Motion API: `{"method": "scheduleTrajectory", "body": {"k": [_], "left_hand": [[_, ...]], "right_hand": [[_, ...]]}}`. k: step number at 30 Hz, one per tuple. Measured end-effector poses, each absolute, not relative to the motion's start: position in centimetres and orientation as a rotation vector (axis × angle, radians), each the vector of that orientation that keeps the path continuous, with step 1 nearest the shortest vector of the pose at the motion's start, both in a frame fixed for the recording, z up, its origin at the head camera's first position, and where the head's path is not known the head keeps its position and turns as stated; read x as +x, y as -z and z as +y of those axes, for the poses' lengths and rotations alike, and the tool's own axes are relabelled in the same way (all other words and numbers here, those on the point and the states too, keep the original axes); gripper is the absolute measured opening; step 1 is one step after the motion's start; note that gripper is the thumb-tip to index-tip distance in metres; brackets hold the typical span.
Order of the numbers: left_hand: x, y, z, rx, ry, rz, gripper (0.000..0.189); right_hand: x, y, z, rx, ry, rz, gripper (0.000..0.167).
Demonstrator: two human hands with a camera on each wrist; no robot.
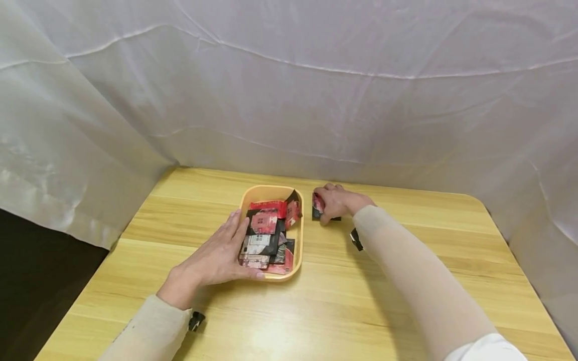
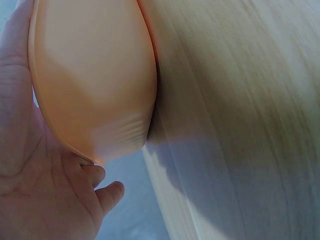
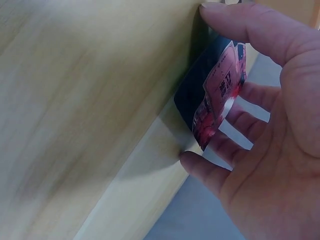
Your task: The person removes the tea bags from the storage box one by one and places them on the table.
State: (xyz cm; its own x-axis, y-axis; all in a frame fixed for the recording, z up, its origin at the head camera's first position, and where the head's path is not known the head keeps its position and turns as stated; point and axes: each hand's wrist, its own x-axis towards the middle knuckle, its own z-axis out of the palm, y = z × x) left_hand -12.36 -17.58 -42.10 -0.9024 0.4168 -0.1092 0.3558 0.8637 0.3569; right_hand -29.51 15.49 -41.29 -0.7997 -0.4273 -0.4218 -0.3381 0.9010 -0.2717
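A peach-coloured plastic tray stands on the table, holding several flat black, pink and red sachets. At its left side my left hand rests along the rim, fingers spread and thumb on the near edge. The left wrist view shows the palm against the tray's outer wall. To the right of the tray, my right hand reaches over one black-and-pink sachet. In the right wrist view, thumb and fingers curl about opposite edges of this sachet, close to the tabletop. The hand partly covers it from above.
The light wooden table ends at a back edge just beyond the tray and right hand. A pale cloth curtain hangs behind it and along both sides. A dark area lies past the left table edge.
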Motion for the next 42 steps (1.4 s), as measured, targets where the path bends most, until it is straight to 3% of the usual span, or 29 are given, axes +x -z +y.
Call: {"method": "scheduleTrajectory", "body": {"k": [16,28,35,42], "left_hand": [[-12.2,42.3,-17.5,0.604,-0.502,2.863,0.148],[-12.3,42.3,-17.3,0.603,-0.502,2.866,0.148],[-12.5,42.2,-17.0,0.588,-0.507,2.867,0.148],[-12.7,42.1,-17.0,0.584,-0.51,2.866,0.147]], "right_hand": [[-29.7,41.6,14.9,-0.573,0.231,2.575,0.104],[-29.5,41.6,15.6,-0.537,0.309,2.598,0.11],[-28.9,39.2,15.5,-0.616,0.291,2.822,0.102],[-27.0,36.4,11.5,-0.735,0.317,2.92,0.096]]}}
